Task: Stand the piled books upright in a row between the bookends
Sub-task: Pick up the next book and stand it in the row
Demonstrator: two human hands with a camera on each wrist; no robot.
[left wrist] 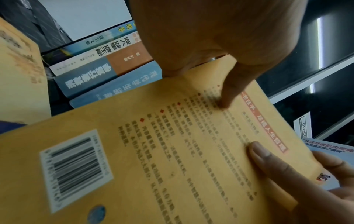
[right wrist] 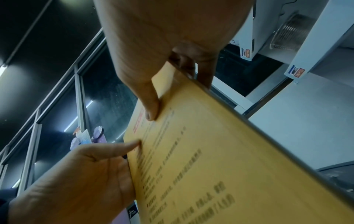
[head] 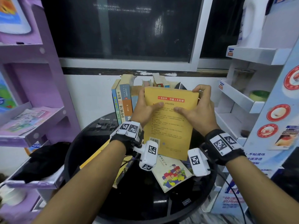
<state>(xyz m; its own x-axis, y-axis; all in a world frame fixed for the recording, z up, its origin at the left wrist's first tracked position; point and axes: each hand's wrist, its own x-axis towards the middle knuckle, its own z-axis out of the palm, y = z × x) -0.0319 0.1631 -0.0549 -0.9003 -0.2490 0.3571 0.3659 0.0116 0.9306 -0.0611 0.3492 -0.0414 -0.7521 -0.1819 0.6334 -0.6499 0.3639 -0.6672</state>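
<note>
I hold a yellow book (head: 169,122) (left wrist: 172,151) (right wrist: 220,159) upright above the round black table (head: 145,207), back cover toward me. My left hand (head: 145,109) (left wrist: 210,53) grips its left edge, thumb on the cover. My right hand (head: 195,109) (right wrist: 162,53) grips its top right corner, thumb on the cover. Behind it a row of upright books (head: 121,104) (left wrist: 107,60) stands by the wall. More books stand further right (head: 160,82). A book with coloured houses (head: 173,173) and another yellow book (head: 97,152) lie flat on the table. I cannot make out the bookends.
A purple shelf unit (head: 32,94) stands at the left. White display shelves (head: 242,97) stand at the right. A dark window (head: 129,29) fills the wall behind. A black cloth (head: 42,159) lies on a low shelf at the left.
</note>
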